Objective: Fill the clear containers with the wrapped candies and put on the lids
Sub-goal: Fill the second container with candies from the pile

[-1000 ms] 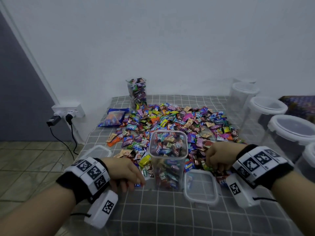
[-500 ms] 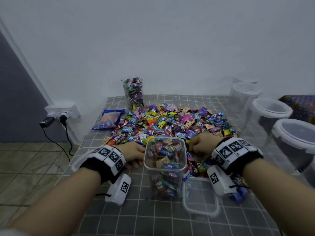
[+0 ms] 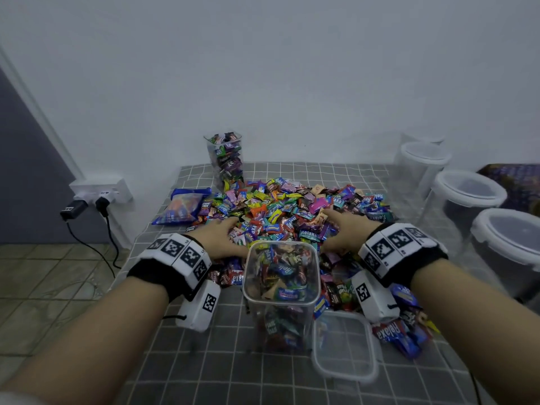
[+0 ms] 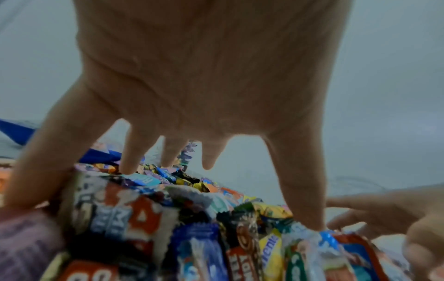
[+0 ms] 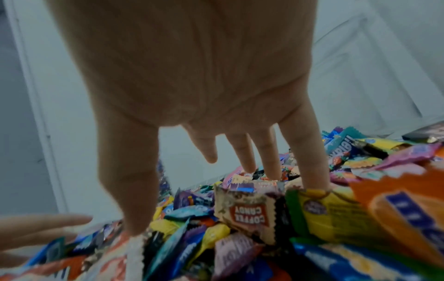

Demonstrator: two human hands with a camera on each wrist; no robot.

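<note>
Since half a second ago both hands have left the sides of the container and reached forward onto the candy pile, uncurling as they went. The left hand (image 3: 222,233) lies palm down with fingers (image 4: 134,152) spread wide, tips pressing on the wrappers; the right hand (image 3: 346,229) is just as wide, its fingers (image 5: 310,161) sunk among the candies (image 3: 280,211). Neither grips anything.

Between the two wrists stands the square container (image 3: 280,287), clear plastic with rounded corners, upright with its long axis vertical and its mouth open, filled nearly to the rim with wrapped candies. Its lid (image 3: 344,346), a clear rounded square, lies flat just behind the right wrist. Beyond the left hand's fingertips a second tall container (image 3: 226,159) stands upright by the wall, also packed with candies and without a lid. Past the right hand, round tubs (image 3: 467,197) with white-rimmed lids stand in a row.

The wrappers are glossy, crinkled foil with serrated ends, in many colours. A blue bag (image 3: 182,209) lies out beyond the left hand on the grey checked cloth (image 3: 204,361).
</note>
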